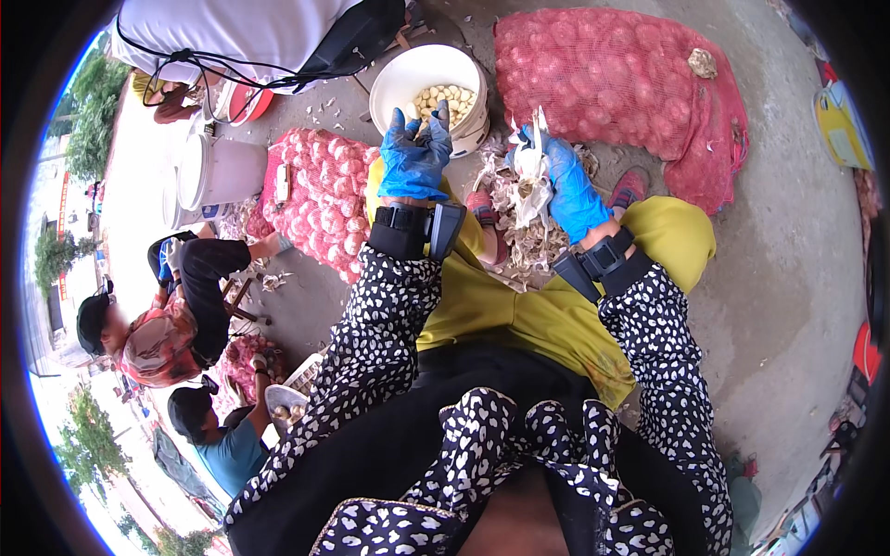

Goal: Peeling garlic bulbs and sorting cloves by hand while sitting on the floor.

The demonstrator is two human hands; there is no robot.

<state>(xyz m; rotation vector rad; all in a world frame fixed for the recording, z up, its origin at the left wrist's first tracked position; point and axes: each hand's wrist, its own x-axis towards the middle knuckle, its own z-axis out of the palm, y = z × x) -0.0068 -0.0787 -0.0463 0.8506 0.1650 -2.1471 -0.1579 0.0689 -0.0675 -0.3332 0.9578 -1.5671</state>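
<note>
My left hand point(417, 156), in a blue glove, is at the near rim of a white bucket point(389, 90), its fingers spread. A pale peeled garlic clove point(412, 110) shows just past its fingertips; I cannot tell whether it touches them. Peeled garlic cloves point(448, 101) lie in the bucket. In my blue-gloved right hand point(567, 177) is a garlic bulb with loose white papery skin point(530, 167). Whether that hand also holds a tool is unclear. Below it, a heap of dry garlic skins point(532, 243) covers the ground between my feet.
A large red mesh sack of garlic point(598, 76) lies ahead, with one bulb point(702, 62) on top. Another mesh sack point(323, 194) is at the left, beside white buckets point(226, 170). Two people point(163, 340) sit at the left; another person in white point(236, 35) is ahead.
</note>
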